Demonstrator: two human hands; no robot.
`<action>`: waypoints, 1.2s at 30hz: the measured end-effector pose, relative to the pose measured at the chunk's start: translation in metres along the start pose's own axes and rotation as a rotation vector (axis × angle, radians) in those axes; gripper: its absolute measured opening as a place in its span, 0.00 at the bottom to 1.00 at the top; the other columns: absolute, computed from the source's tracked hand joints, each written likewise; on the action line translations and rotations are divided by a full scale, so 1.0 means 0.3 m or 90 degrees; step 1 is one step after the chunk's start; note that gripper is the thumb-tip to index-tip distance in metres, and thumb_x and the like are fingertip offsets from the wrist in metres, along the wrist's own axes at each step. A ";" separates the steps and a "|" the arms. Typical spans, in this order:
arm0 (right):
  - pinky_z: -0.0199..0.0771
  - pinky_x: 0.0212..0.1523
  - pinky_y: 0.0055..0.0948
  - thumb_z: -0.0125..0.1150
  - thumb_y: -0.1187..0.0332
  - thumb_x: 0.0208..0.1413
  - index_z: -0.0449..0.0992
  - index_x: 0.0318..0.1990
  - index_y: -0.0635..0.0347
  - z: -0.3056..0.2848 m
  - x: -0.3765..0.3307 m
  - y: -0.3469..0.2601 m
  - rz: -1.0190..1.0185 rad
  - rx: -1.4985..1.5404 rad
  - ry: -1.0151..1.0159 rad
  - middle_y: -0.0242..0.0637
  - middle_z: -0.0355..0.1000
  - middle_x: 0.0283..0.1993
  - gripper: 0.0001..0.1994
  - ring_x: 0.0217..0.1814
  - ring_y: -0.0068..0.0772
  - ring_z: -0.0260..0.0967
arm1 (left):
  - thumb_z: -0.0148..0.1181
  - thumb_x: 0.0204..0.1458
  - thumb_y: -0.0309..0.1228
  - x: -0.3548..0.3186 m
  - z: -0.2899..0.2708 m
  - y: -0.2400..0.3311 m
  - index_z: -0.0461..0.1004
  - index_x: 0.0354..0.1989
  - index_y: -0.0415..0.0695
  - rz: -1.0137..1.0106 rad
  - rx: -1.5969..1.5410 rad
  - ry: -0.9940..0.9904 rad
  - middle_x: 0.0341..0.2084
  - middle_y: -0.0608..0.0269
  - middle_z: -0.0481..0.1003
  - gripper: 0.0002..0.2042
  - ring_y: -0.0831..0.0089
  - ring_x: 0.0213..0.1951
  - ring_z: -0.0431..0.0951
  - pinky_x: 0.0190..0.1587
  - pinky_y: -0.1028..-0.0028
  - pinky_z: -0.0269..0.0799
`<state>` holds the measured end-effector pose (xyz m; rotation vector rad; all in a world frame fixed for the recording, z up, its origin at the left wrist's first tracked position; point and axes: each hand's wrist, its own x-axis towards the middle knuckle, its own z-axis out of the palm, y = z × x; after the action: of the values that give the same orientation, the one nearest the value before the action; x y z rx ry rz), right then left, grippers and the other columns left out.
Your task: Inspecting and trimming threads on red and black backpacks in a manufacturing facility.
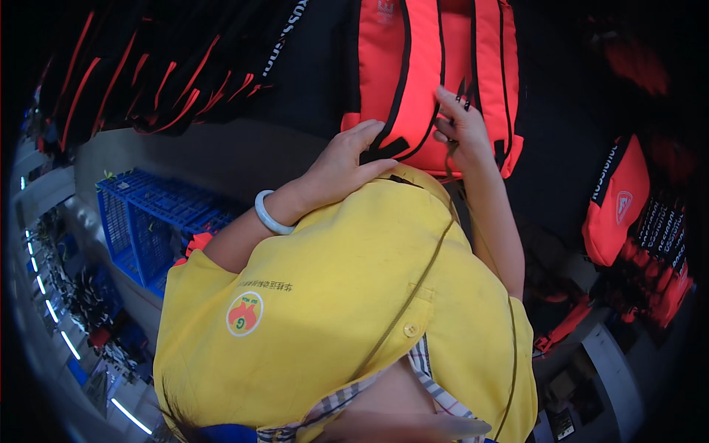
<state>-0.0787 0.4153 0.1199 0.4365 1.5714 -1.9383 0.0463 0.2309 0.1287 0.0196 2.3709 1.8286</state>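
Note:
A bright red-orange backpack (pixel 461 55) with black trim lies in front of me, its two shoulder straps facing up. My left hand (pixel 354 159) rests at the bag's lower left edge, fingers stretched together and thumb apart. My right hand (pixel 465 133) is over the middle of the bag's lower part, between the straps, fingers curled. In it shows a small dark tool (pixel 464 92) with a pointed end, mostly hidden by the fingers. A thin brown cord (pixel 413 284) from my neck runs down toward that hand. A pale bangle (pixel 267 214) circles my left wrist.
The bag lies on a dark table (pixel 557 111). Several black bags (pixel 140 74) with red piping are lined up at the far left. Beside me at left stand blue plastic crates (pixel 140 221). At right are a red pouch (pixel 617 199) and piled red and black items (pixel 665 258).

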 end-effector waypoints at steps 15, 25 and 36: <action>0.56 0.18 0.18 0.60 0.67 0.60 0.71 0.39 0.59 -0.043 -0.189 0.060 -0.197 -0.034 -0.132 0.19 0.58 0.18 0.07 0.16 0.11 0.50 | 0.44 0.66 0.38 0.166 -0.054 0.068 0.71 0.41 0.43 -0.097 -0.377 0.037 0.32 0.75 0.73 0.12 0.90 0.31 0.69 0.35 0.88 0.65; 0.54 0.18 0.16 0.63 0.68 0.59 0.73 0.41 0.62 -0.073 -0.233 0.079 -0.186 0.007 -0.150 0.22 0.63 0.21 0.08 0.17 0.12 0.56 | 0.47 0.65 0.35 0.172 0.042 0.128 0.69 0.33 0.42 0.049 -0.400 0.013 0.26 0.79 0.69 0.11 0.91 0.32 0.65 0.37 0.85 0.64; 0.52 0.18 0.16 0.62 0.70 0.59 0.73 0.42 0.62 -0.124 -0.264 0.059 -0.180 -0.071 -0.132 0.21 0.63 0.20 0.07 0.17 0.10 0.55 | 0.38 0.65 0.29 0.110 0.089 0.140 0.68 0.49 0.39 -0.010 -0.539 -0.046 0.45 0.67 0.74 0.12 0.84 0.48 0.71 0.53 0.81 0.64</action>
<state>-0.0111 0.4682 0.1444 -0.0362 1.6625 -2.0126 0.0135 0.2707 0.1590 -0.0250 1.3788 2.5932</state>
